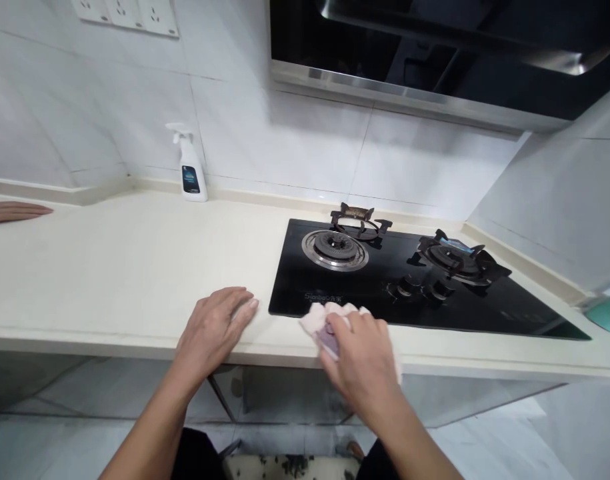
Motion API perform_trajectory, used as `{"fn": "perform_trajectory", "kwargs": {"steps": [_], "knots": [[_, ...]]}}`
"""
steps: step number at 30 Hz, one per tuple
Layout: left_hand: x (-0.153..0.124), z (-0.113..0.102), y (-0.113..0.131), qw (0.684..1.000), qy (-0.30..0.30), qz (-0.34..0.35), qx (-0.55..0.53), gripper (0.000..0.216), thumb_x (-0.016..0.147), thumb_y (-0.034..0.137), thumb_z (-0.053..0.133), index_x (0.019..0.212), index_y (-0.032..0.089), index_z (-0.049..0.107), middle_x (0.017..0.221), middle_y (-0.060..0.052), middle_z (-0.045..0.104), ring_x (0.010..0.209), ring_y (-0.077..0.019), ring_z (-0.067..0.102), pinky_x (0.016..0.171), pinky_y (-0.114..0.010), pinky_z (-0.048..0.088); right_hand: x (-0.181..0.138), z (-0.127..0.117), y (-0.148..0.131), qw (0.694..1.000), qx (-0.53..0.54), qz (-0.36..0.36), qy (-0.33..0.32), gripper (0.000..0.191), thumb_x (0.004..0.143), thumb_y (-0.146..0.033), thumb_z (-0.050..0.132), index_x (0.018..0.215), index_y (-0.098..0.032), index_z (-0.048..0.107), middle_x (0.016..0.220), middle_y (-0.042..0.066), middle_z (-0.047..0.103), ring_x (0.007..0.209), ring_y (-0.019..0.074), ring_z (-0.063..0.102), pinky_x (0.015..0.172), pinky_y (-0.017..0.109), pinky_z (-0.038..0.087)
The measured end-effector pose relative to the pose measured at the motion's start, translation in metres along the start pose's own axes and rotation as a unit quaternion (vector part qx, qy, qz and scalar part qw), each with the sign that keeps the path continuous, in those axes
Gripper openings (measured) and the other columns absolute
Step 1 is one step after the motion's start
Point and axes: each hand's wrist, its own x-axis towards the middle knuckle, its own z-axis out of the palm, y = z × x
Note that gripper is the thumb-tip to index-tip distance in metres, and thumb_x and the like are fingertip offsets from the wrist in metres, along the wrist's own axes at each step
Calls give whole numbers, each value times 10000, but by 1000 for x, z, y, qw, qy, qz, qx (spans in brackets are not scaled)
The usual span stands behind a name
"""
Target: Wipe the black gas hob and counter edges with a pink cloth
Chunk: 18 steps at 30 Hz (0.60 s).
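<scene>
My left hand point(215, 327) lies flat on the cream countertop point(109, 267), fingers stretched out, just left of the black glass gas hob point(485, 307). My right hand point(359, 357) is closed on a crumpled pale pink cloth point(321, 317) and presses it against the hob's front left corner at the counter's front edge. The left burner point(335, 249) has its black pan support point(359, 222) lifted off and set behind it. The right burner point(457, 257) keeps its support. Two knobs point(422, 288) sit at the hob's front centre.
A white spray bottle point(191, 164) stands against the tiled wall at the back. Another person's hand point(12, 212) rests flat on the counter at the far left. A range hood point(435, 60) hangs above the hob. A teal object point(607, 312) shows at the right edge.
</scene>
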Motion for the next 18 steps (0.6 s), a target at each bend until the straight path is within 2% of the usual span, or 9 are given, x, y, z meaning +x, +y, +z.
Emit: {"fn": "perform_trajectory", "kwargs": {"steps": [5,9,12,14,18], "knots": [[3,-1,-7,998,8,-5,-68,519,1013,611,412,1195,249,737,1299,-71,739,1238,-266,658,1107,-415,474,34,5,-71,994,89,-57,-27,368,879,-444,728,1139,-222,593,1103,141,612,1036,342,514,882,508,410],[2,-4,-7,991,18,-25,-128,526,996,629,422,1136,235,742,1271,-75,745,1210,-256,668,1090,-395,494,41,5,-86,986,135,-86,-43,389,907,-402,711,1229,-231,576,1176,124,613,1116,333,515,935,491,394],[1,-9,-5,986,14,-43,-159,534,988,644,433,1095,228,750,1207,-68,768,1159,-253,692,1041,-370,521,42,3,-70,972,220,-78,-41,397,911,-344,682,1289,-281,576,1122,50,639,1027,261,549,870,397,393],[1,-11,-2,986,4,-60,-154,530,994,638,426,1074,234,759,1179,-60,778,1140,-257,700,1017,-367,526,47,-2,-46,965,256,-52,-8,418,894,-301,667,1304,-285,589,1090,32,651,997,239,559,846,369,383],[1,-14,3,993,-15,-58,-100,502,989,619,437,1034,250,775,1150,-54,784,1109,-276,700,990,-389,523,64,-11,20,976,197,66,72,407,877,-291,632,1283,-263,632,1153,76,669,1026,273,573,868,401,392]]}}
